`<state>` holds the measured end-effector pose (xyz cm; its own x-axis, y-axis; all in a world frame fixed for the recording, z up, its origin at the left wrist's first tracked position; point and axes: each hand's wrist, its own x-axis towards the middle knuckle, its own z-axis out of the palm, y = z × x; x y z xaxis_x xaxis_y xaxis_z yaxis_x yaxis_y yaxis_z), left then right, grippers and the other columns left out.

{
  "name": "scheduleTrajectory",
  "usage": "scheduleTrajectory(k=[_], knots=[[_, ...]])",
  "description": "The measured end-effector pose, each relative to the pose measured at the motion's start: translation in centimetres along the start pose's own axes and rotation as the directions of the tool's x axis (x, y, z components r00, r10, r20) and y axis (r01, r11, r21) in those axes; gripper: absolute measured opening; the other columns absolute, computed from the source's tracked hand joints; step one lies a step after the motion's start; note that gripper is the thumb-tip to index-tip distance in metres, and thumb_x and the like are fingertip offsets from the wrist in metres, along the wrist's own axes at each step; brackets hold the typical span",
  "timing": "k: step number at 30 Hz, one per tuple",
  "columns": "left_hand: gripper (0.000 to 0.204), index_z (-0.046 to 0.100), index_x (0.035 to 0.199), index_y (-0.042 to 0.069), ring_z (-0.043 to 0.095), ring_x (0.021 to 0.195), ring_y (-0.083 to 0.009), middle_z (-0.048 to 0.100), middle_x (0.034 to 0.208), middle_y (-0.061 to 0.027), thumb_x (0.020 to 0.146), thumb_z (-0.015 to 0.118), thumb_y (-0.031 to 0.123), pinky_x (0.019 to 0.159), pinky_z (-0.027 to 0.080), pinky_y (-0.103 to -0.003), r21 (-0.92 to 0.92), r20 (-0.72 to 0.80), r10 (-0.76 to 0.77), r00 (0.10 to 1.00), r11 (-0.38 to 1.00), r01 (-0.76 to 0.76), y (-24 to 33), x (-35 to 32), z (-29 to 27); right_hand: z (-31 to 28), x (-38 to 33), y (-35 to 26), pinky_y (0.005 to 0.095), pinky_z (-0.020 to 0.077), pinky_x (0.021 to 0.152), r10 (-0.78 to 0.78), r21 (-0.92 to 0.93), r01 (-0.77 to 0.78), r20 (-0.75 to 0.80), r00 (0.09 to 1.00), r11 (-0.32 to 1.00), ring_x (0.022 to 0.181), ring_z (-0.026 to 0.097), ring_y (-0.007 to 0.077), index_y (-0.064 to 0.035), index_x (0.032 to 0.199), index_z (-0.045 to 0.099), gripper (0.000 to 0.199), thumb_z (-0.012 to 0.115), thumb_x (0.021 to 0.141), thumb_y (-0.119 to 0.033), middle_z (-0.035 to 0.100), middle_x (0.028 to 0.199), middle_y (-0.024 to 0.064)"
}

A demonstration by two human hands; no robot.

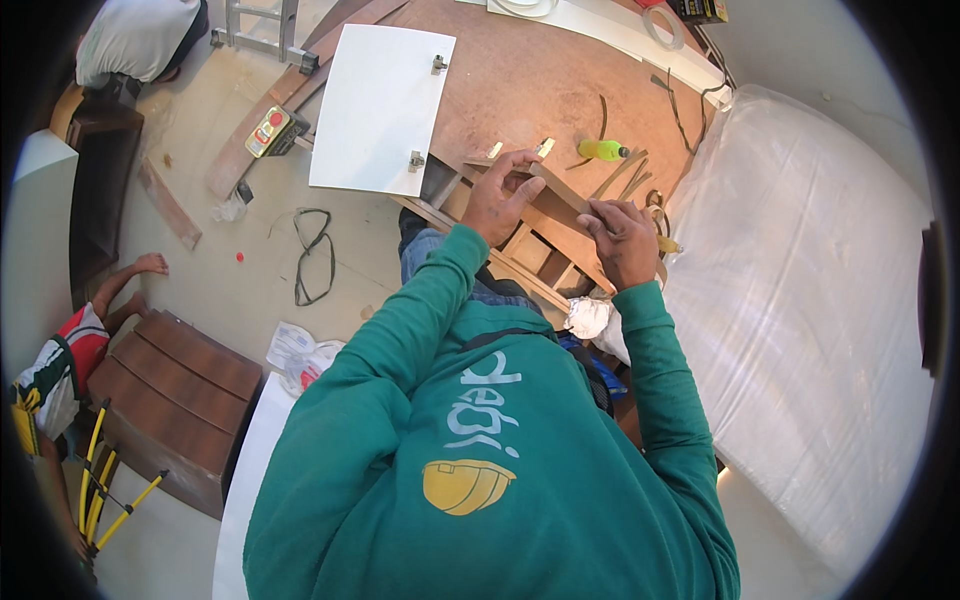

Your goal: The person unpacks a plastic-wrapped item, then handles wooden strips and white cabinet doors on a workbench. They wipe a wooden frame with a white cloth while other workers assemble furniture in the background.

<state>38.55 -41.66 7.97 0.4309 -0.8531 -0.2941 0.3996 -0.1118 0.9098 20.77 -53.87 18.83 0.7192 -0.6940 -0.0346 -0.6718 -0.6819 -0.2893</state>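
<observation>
Between my hands a thin brown wooden board (562,190) is held tilted over the work table. My left hand (497,200) grips its left end, with the thumb and fingers curled over the edge. The right end is pinched by my right hand (624,243), its fingers closed near the top edge. Beyond the board lies a small bottle of yellow-green liquid (603,150) on the reddish-brown tabletop (520,85). Several narrow brown strips (632,178) are beside it. Below my hands shows an open wooden frame with compartments (535,258).
A white door panel with two metal hinges (380,110) lies at the table's left. A large plastic-wrapped slab (800,320) fills the right side. On the floor are a black cable (315,255) and a brown drawer unit (175,400), with another person (75,350) beside it.
</observation>
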Motion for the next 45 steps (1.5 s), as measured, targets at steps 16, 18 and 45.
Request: scheduleTrajectory(k=[16, 18, 45], knots=[[0.042, 0.064, 0.135, 0.014, 0.064, 0.097, -0.0107, 0.068, 0.115, -0.0001, 0.103, 0.074, 0.039, 0.089, 0.055, -0.03, -0.162, 0.062, -0.087, 0.994, 0.982, 0.096, -0.4, 1.6, -0.3, -0.1, 0.9, 1.0, 0.0412, 0.0524, 0.081, 0.015, 0.004, -0.015, 0.02, 1.0, 1.0, 0.089, 0.063, 0.0312, -0.0146, 0.106, 0.082, 0.028, 0.082, 0.088, -0.036, 0.076, 0.098, 0.0039], [0.043, 0.064, 0.134, 0.015, 0.063, 0.097, -0.01, 0.068, 0.114, 0.0014, 0.103, 0.073, 0.043, 0.088, 0.055, -0.03, -0.167, 0.041, -0.076, 0.996, 0.982, 0.082, -0.5, 2.0, 0.0, -0.1, 1.0, 1.1, 0.0418, 0.0524, 0.081, 0.012, 0.005, -0.012, 0.011, 1.0, 1.0, 0.09, 0.063, 0.0316, -0.0141, 0.104, 0.082, 0.028, 0.082, 0.086, -0.036, 0.076, 0.096, 0.0046], [0.047, 0.059, 0.135, 0.016, 0.066, 0.106, -0.017, 0.064, 0.123, -0.003, 0.104, 0.067, 0.05, 0.093, 0.058, -0.037, -0.14, 0.019, -0.025, 1.0, 0.99, 0.027, -1.5, 2.5, 0.7, 0.9, 1.0, 2.4, 0.0421, 0.0536, 0.088, 0.041, 0.078, -0.043, 0.029, 0.999, 0.996, 0.099, 0.067, 0.0326, -0.0113, 0.112, 0.081, 0.034, 0.078, 0.092, -0.039, 0.075, 0.104, 0.0073]])
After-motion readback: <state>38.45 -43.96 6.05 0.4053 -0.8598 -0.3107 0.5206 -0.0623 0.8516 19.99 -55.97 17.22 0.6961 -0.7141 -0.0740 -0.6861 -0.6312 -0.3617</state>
